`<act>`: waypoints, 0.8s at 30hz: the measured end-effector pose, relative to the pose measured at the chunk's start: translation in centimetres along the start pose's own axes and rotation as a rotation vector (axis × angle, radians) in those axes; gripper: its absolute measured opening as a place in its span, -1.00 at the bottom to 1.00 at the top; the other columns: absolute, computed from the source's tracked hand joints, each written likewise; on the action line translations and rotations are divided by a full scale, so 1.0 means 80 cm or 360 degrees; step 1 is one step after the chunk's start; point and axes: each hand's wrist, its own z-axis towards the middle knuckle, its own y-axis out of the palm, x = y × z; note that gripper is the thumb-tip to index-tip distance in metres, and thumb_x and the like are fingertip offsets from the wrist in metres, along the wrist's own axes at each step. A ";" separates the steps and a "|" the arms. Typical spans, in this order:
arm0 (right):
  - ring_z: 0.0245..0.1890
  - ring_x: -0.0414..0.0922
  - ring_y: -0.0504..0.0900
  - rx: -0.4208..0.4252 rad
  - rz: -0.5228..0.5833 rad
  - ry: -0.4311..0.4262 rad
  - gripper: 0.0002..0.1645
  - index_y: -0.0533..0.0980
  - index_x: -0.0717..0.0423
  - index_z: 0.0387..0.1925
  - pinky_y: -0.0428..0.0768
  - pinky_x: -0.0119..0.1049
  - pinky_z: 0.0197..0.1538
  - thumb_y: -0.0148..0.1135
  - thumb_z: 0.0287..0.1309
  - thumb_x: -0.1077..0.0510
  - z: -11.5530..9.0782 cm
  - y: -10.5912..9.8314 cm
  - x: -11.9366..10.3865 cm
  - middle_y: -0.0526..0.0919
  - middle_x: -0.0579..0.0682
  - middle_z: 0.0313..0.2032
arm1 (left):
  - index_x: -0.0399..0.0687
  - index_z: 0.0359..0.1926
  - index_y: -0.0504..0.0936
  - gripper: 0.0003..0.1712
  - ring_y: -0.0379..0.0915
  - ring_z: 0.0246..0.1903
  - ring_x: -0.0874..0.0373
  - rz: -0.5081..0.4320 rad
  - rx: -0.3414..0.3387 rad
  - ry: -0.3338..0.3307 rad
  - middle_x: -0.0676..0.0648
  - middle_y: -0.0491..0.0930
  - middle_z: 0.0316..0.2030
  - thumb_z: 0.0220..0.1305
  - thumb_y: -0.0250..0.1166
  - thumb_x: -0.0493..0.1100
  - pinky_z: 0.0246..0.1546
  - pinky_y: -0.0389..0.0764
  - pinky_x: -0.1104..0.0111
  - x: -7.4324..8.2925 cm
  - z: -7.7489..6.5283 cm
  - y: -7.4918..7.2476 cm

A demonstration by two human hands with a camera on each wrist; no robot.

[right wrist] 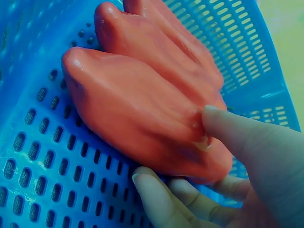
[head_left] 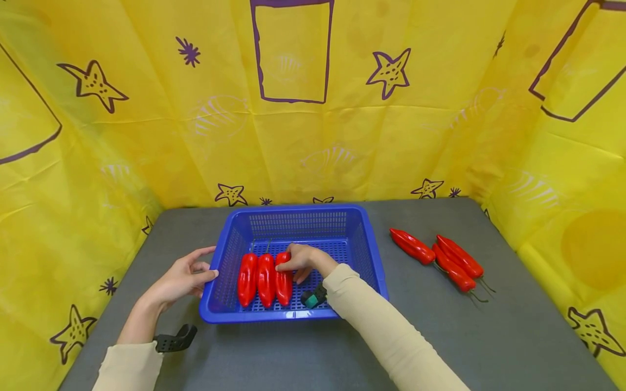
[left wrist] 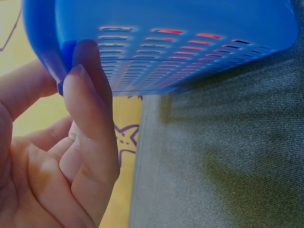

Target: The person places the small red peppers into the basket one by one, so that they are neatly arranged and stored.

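A blue plastic basket with slotted walls stands on the grey table. Three glossy red peppers lie side by side in its left half, stems toward the back: a left one, a middle one and a right one. My right hand reaches into the basket and grips the right pepper near its stem end, thumb on top and fingers along its side; in the right wrist view this pepper rests close over the slotted floor. My left hand pinches the basket's left rim between thumb and fingers.
To the right of the basket, several more red peppers lie on the grey table: one angled pepper and a close pair. A yellow patterned cloth hangs behind the table and at both sides.
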 end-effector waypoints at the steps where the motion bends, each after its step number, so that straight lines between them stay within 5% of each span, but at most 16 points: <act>1: -0.50 -0.03 0.64 -0.0002 0.0007 0.0001 -0.57 0.33 0.15 -0.11 0.65 -0.23 -0.39 0.24 0.12 -0.01 0.000 0.000 0.000 0.51 0.07 -0.33 | -0.12 0.39 -0.03 -0.13 0.58 -0.43 -0.02 -0.0001 0.0000 0.0001 -0.21 0.52 -0.29 0.19 0.25 -0.10 -0.38 0.65 0.18 0.000 0.000 0.000; 15: -0.42 0.01 0.65 0.0014 -0.0032 -0.0002 -0.39 0.28 0.20 0.12 0.65 -0.18 -0.32 0.18 0.16 -0.05 -0.008 -0.011 0.003 0.50 0.15 -0.14 | -0.10 0.39 -0.03 -0.12 0.58 -0.43 -0.02 -0.0010 -0.0005 -0.0002 -0.21 0.52 -0.28 0.19 0.26 -0.09 -0.38 0.65 0.19 -0.001 0.000 0.000; 20: -0.34 0.04 0.67 0.0098 -0.0162 -0.0046 -0.34 0.25 0.21 0.20 0.66 -0.18 -0.33 0.14 0.19 -0.05 -0.013 -0.023 0.002 0.47 0.18 -0.01 | -0.13 0.39 -0.05 -0.13 0.58 -0.44 0.00 -0.0013 -0.0018 0.0009 -0.20 0.52 -0.28 0.20 0.24 -0.09 -0.39 0.65 0.20 0.002 -0.001 0.000; 24: -0.29 0.04 0.66 0.0170 -0.0269 -0.0121 -0.37 0.27 0.16 0.22 0.66 -0.20 -0.34 0.14 0.19 -0.03 -0.016 -0.035 0.001 0.54 0.19 -0.11 | -0.14 0.40 -0.06 -0.13 0.57 -0.45 0.00 -0.0018 -0.0025 0.0020 -0.20 0.51 -0.28 0.21 0.23 -0.10 -0.40 0.65 0.20 0.003 -0.001 0.001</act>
